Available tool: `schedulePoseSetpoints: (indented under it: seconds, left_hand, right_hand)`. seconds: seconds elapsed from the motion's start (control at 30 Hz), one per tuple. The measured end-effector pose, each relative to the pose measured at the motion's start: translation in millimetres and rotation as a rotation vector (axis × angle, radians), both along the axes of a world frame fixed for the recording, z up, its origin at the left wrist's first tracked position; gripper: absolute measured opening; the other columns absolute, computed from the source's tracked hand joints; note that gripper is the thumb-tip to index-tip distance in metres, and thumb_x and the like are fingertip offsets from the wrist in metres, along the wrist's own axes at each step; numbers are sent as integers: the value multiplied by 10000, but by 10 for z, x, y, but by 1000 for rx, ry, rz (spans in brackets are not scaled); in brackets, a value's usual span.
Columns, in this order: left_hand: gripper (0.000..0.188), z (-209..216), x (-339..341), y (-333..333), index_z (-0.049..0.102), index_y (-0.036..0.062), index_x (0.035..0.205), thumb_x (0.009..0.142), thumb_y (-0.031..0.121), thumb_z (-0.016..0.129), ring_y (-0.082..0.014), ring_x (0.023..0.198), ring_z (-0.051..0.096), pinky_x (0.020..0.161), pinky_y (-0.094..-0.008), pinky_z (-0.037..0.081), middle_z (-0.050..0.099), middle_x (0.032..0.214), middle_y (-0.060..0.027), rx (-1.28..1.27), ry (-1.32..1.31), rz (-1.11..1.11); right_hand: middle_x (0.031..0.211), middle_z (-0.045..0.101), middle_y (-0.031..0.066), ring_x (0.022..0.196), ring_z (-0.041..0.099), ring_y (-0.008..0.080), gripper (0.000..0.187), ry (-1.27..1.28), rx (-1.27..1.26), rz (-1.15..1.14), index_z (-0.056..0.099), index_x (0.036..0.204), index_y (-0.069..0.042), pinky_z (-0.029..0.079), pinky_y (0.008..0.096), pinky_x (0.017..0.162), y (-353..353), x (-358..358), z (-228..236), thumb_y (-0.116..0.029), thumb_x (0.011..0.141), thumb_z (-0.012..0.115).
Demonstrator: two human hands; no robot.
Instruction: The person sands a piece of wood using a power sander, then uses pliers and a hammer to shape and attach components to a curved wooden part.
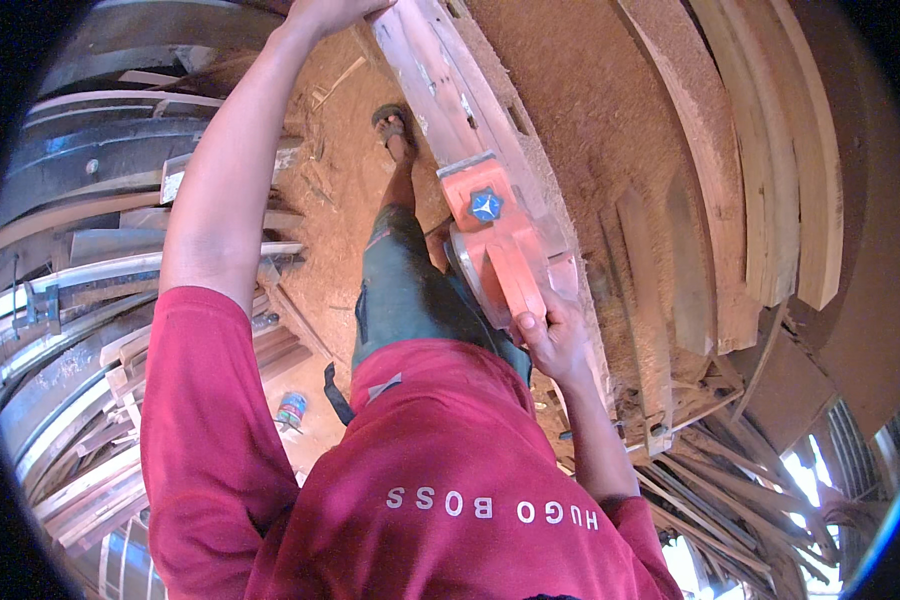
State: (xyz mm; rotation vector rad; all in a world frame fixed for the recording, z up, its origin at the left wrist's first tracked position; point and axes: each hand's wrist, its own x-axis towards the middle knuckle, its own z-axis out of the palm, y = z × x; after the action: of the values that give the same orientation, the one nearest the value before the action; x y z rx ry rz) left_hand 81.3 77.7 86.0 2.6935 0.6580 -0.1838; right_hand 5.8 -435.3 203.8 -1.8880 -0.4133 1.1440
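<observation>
Sitting on long pale wooden beam (pixel 435 70), boxy orange planer (pixel 505 245) w/ lobed blue knob (pixel 485 206) is being gripped by curled R hand (pixel 558 340); L hand (pixel 335 10): can't tell.

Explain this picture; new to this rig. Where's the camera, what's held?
No robot here: a person works bare-handed. The picture comes from a fisheye camera on their head, looking down, so straight edges bend and their red shirt fills the bottom. The right hand grips an orange power tool, seemingly a planer, sitting on a long wooden board. The left hand is by the board at the top edge, partly cut off, so its grip is unclear. More planks lie around.
</observation>
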Motion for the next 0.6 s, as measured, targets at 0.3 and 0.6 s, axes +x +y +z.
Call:
schedulePoseSetpoints:
  seconds: [0.3, 0.6]
  left_hand:
    - [842, 36, 26, -39, 424, 61, 1490, 853, 556, 668, -359, 1431, 376, 1158, -433, 355, 333, 1570, -226, 72, 41, -26]
    - [845, -89, -110, 157, 408, 69, 1503, 855, 544, 670, -346, 1442, 364, 1169, -472, 331, 348, 1566, -220, -44, -90, -37]
  right_hand:
    - [758, 679, 179, 712, 688, 286, 538, 8, -40, 0, 675, 1070, 28, 514, 396, 653, 631, 267, -72, -489, 931, 617]
    - [916, 715, 213, 875, 715, 305, 532, 11, 8, -10, 624, 1222, 16, 538, 404, 770, 1466, 568, -42, -444, 957, 599]
